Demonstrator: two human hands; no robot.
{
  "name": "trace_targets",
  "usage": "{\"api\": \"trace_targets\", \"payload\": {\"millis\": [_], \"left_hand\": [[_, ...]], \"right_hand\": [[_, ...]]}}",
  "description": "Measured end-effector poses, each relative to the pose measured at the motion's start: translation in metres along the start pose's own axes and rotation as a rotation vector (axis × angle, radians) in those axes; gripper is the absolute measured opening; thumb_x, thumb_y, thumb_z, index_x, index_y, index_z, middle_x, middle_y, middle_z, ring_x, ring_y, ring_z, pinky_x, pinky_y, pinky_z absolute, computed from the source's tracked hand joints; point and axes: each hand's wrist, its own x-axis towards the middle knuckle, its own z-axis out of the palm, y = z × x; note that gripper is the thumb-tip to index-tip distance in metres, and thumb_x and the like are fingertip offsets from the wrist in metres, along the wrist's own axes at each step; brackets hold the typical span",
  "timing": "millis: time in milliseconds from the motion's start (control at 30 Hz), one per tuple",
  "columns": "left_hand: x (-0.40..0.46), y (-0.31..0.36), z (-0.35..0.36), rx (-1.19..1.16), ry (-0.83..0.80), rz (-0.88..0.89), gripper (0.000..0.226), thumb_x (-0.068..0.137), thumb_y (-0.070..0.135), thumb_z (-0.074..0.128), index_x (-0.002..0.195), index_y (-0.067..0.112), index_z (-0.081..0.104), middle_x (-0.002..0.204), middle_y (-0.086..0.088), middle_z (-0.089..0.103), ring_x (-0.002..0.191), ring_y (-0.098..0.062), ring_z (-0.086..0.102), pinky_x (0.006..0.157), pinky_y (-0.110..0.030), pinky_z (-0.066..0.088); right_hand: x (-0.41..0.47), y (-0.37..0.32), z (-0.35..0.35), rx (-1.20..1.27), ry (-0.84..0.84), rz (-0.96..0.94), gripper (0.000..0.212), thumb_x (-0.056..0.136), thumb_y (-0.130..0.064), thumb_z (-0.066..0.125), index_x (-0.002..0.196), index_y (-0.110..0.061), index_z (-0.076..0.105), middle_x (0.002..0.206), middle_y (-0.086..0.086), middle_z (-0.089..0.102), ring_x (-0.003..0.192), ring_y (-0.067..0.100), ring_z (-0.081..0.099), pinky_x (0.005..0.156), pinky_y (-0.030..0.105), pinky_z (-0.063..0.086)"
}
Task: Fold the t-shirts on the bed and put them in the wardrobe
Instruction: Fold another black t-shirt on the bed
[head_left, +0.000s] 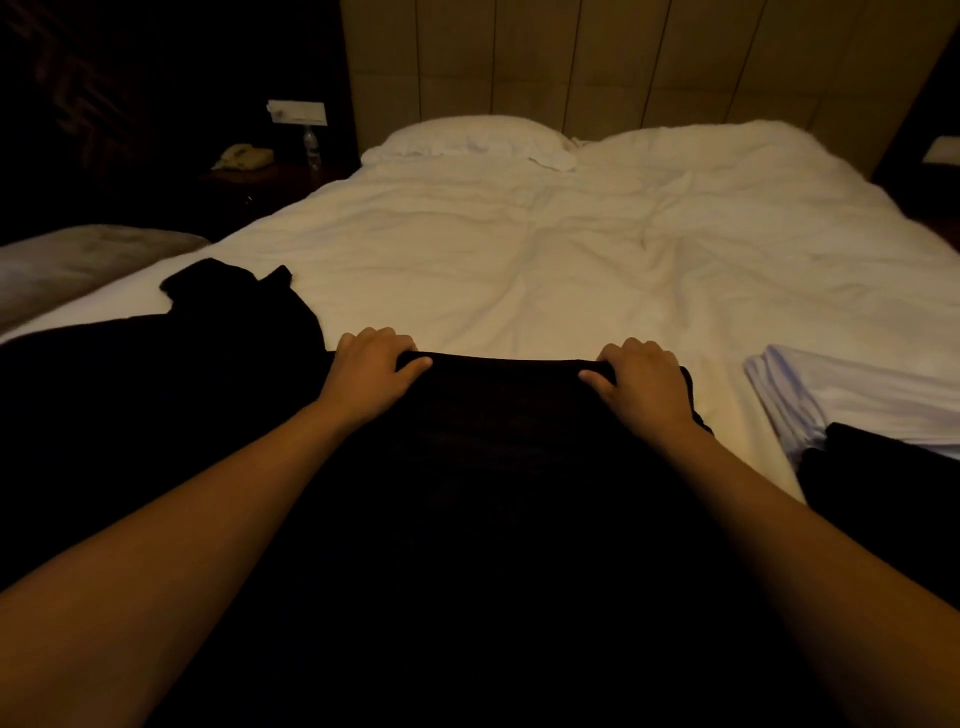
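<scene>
Dim bedroom, white bed (571, 249): black t-shirt (498, 441), long axis running toward viewer, far edge gripped by left hand (371, 376) and right hand (641, 387); no legible writing.

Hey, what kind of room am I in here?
Most likely a hotel bedroom. A wide bed with white linen and a pillow stands against a padded headboard, and a nightstand beside it holds a telephone and a water bottle.
</scene>
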Motion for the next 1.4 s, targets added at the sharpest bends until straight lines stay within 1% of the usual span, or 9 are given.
{"api": "trace_targets", "payload": {"millis": [200, 367, 533, 700, 833, 1033, 1167, 1300, 1400], "left_hand": [[-0.035, 0.021, -0.045, 0.016, 0.343, 0.08, 0.022, 0.097, 0.032, 0.059, 0.092, 0.013, 0.069, 0.082, -0.004, 0.059, 0.083, -0.028, 0.054, 0.075, -0.035, 0.025], [-0.085, 0.036, -0.072, -0.021, 0.406, 0.142, 0.035, 0.096, 0.042, 0.045, 0.091, 0.018, 0.069, 0.082, 0.001, 0.059, 0.08, -0.023, 0.051, 0.071, -0.029, 0.016], [-0.153, 0.045, -0.074, -0.087, 0.378, 0.134, 0.034, 0.092, 0.041, 0.047, 0.092, 0.022, 0.074, 0.084, 0.004, 0.061, 0.083, -0.015, 0.048, 0.073, -0.028, 0.019], [-0.222, 0.048, -0.055, -0.104, 0.149, 0.027, 0.036, 0.087, 0.047, 0.047, 0.094, 0.028, 0.077, 0.088, 0.009, 0.064, 0.085, -0.014, 0.057, 0.074, -0.025, 0.02], [-0.255, 0.052, -0.054, -0.186, 0.006, -0.148, 0.024, 0.096, 0.029, 0.06, 0.116, 0.023, 0.07, 0.112, 0.004, 0.064, 0.108, -0.018, 0.055, 0.09, -0.029, 0.034], [-0.284, 0.081, -0.073, -0.637, 0.072, -0.558, 0.031, 0.098, 0.017, 0.056, 0.127, 0.008, 0.062, 0.118, -0.01, 0.064, 0.109, -0.023, 0.059, 0.092, -0.027, 0.042], [-0.267, 0.087, -0.088, -1.487, 0.091, -1.038, 0.047, 0.099, 0.02, 0.056, 0.139, -0.002, 0.045, 0.124, -0.019, 0.058, 0.111, -0.028, 0.059, 0.1, -0.037, 0.044], [-0.249, 0.092, -0.098, -1.959, 0.088, -1.184, 0.072, 0.099, 0.026, 0.057, 0.153, 0.0, 0.017, 0.15, -0.023, 0.036, 0.137, -0.033, 0.042, 0.115, -0.04, 0.034], [-0.234, 0.09, -0.092, -2.046, 0.101, -1.187, 0.061, 0.097, 0.028, 0.059, 0.148, 0.005, 0.034, 0.148, -0.019, 0.042, 0.134, -0.03, 0.046, 0.113, -0.039, 0.036]], "right_hand": [[-0.034, -0.012, -0.053, 0.014, 0.27, 0.067, 0.038, 0.093, -0.046, 0.057, 0.09, -0.009, 0.066, 0.086, 0.01, 0.057, 0.08, 0.031, 0.051, 0.068, 0.034, 0.026], [-0.086, -0.019, -0.083, 0.077, 0.367, 0.079, 0.023, 0.089, -0.035, 0.068, 0.087, -0.012, 0.066, 0.081, 0.009, 0.058, 0.077, 0.033, 0.053, 0.067, 0.034, 0.024], [-0.149, -0.024, -0.094, 0.133, 0.262, 0.098, 0.011, 0.084, -0.029, 0.074, 0.085, -0.018, 0.07, 0.08, 0.004, 0.061, 0.079, 0.032, 0.055, 0.068, 0.033, 0.023], [-0.212, -0.026, -0.092, 0.185, -0.038, 0.101, 0.016, 0.089, -0.036, 0.068, 0.1, -0.027, 0.075, 0.099, -0.003, 0.065, 0.095, 0.023, 0.054, 0.075, 0.03, 0.024], [-0.247, -0.031, -0.097, 0.335, -0.127, 0.214, 0.02, 0.095, -0.037, 0.06, 0.104, -0.024, 0.072, 0.104, -0.002, 0.061, 0.1, 0.018, 0.052, 0.082, 0.029, 0.037], [-0.275, -0.051, -0.101, 0.554, -0.137, 0.326, 0.025, 0.096, -0.031, 0.059, 0.112, -0.017, 0.069, 0.11, 0.002, 0.062, 0.104, 0.018, 0.055, 0.085, 0.027, 0.043], [-0.261, -0.054, -0.109, 1.079, -0.186, 0.755, 0.042, 0.097, -0.025, 0.059, 0.134, -0.006, 0.055, 0.119, 0.009, 0.063, 0.112, 0.024, 0.059, 0.097, 0.03, 0.043], [-0.238, -0.047, -0.106, 1.835, -0.177, 1.185, 0.051, 0.097, -0.016, 0.059, 0.142, -0.002, 0.042, 0.128, 0.021, 0.053, 0.11, 0.03, 0.056, 0.091, 0.036, 0.047], [-0.221, -0.039, -0.102, 1.93, -0.157, 1.3, 0.057, 0.096, -0.015, 0.061, 0.146, -0.004, 0.036, 0.141, 0.025, 0.045, 0.124, 0.035, 0.052, 0.087, 0.037, 0.047]]}}
